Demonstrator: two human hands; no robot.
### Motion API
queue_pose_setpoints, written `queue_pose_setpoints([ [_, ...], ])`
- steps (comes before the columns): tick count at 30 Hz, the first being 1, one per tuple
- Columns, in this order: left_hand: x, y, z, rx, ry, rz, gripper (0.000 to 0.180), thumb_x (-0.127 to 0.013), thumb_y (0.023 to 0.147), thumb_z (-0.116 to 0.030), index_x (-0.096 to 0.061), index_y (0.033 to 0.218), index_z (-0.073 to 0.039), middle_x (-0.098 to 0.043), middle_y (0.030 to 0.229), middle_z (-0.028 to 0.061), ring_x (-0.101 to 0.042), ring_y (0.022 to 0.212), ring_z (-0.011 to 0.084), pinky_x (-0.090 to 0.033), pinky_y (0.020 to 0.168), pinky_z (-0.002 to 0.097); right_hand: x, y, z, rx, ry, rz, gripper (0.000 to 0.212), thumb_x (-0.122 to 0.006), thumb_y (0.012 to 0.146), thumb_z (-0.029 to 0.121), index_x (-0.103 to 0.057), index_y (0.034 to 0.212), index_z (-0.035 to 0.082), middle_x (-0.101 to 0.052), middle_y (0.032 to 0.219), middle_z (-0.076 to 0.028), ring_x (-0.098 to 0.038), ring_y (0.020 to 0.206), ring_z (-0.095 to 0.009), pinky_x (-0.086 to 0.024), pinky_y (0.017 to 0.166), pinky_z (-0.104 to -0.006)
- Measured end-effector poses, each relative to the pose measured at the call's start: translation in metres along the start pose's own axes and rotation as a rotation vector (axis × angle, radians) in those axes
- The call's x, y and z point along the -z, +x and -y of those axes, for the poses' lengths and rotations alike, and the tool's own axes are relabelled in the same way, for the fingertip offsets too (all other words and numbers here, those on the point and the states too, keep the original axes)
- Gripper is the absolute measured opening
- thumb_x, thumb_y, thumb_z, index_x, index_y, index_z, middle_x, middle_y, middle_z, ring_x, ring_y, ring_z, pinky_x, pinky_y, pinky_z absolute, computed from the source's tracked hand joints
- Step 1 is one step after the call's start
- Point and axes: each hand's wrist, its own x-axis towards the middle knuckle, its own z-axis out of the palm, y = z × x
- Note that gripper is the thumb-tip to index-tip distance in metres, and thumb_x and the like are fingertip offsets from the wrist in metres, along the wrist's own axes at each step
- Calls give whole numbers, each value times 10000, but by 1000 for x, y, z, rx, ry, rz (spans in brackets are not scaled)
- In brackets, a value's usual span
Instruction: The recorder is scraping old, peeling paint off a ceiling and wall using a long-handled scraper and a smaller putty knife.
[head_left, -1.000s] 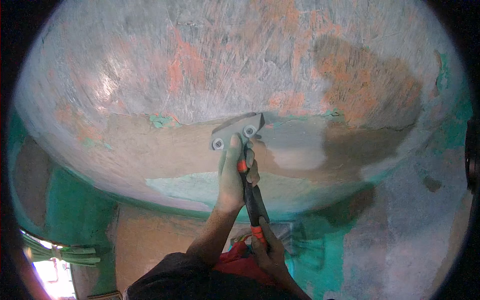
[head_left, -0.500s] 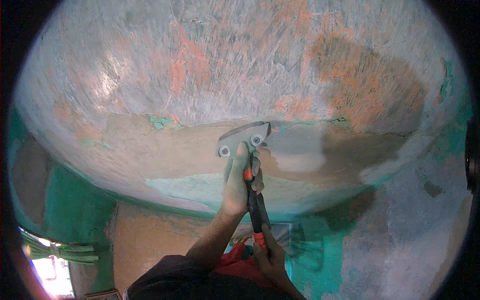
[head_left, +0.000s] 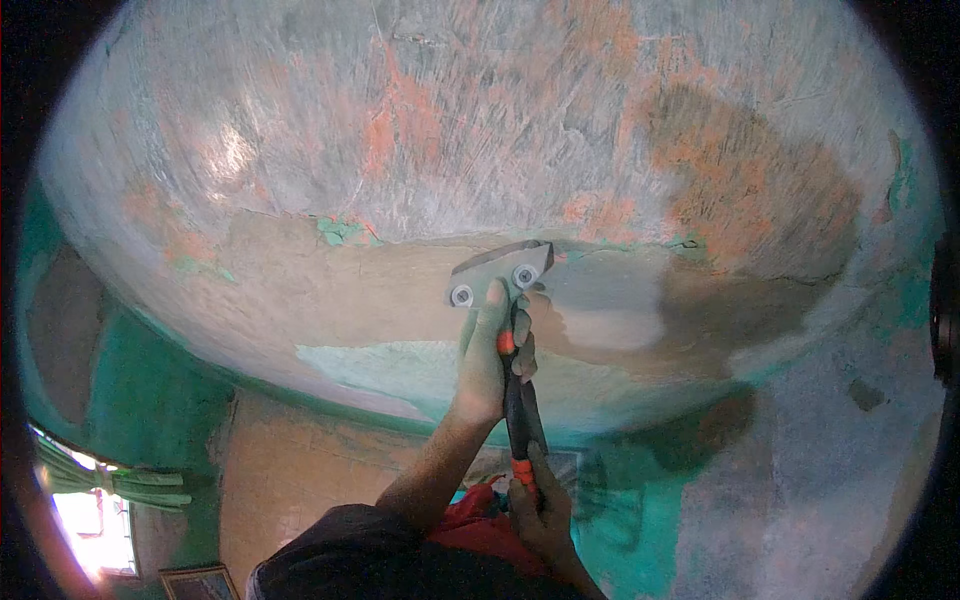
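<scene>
Both my hands hold one long-handled scraper. Its wide grey metal head (head_left: pixel 495 274), with two round screws, lies at or close against a tan strip of scuffed plaster (head_left: pixel 300 280); whether the blade edge touches cannot be told. My left hand (head_left: pixel 484 350) is closed around the handle's upper end, its thumb resting against the head. Farther down, my right hand (head_left: pixel 543 508) grips the lower end of the black and orange handle (head_left: pixel 515 405). Above the head spreads a scratched grey surface (head_left: pixel 500 150) with orange patches and bits of green paint.
A pale green patch (head_left: pixel 370 370) lies below the tan strip. Green and tan walls (head_left: pixel 290 460) stand beyond. At lower left are a bright window (head_left: pixel 95 530), a tied green curtain (head_left: pixel 120 485) and a framed picture (head_left: pixel 197 583). A dark object (head_left: pixel 942 320) sits at the right edge.
The whole view has shifted slightly, with surface and scraper both appearing a little farther right. Against the plaster, the scraper head has barely moved. Both hands keep their grip.
</scene>
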Motion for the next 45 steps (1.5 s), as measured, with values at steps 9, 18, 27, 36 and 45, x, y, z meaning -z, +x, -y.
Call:
queue_pose_setpoints([
  [9, 2, 1, -4, -43, 4, 14, 376, -438, 983, -500, -506, 918, -136, -452, 622, -43, -362, 387, 59, -301, 358, 214, 2, 0, -11, 65, -181, -20, 561, -597, 940, 175, -377, 1444, 60, -669, 837, -164, -652, 688, -193, -511, 623, -320],
  [18, 2, 5, 1, -38, -19, 45, 378, -424, 988, -500, -508, 892, -144, -442, 605, -50, -354, 384, 62, -292, 367, 210, 6, 4, -10, 20, -120, 13, 565, -590, 932, 145, -375, 1449, 71, -638, 745, -141, -613, 629, -173, -483, 593, -307],
  [27, -1, 6, 8, 33, -22, 16, 378, -414, 992, -498, -497, 892, -143, -447, 618, -45, -370, 391, 66, -307, 359, 219, 7, 6, -13, 67, -87, -30, 559, -572, 938, 129, -365, 1454, 65, -612, 711, -118, -578, 608, -150, -469, 576, -302],
  [36, -2, 6, 5, -10, -32, 76, 374, -409, 996, -489, -494, 882, -142, -440, 618, -38, -372, 389, 72, -303, 363, 225, 9, 6, -15, 73, -103, -28, 567, -583, 938, 144, -365, 1457, 82, -608, 703, -100, -572, 596, -134, -457, 564, -297],
  [45, -3, 3, 4, -13, -7, 44, 376, -418, 993, -489, -484, 883, -136, -437, 624, -40, -367, 395, 70, -306, 372, 225, 8, 3, -1, 32, -52, 34, 537, -528, 948, 88, -342, 1443, -11, -617, 951, -110, -556, 796, -131, -471, 715, -291],
])
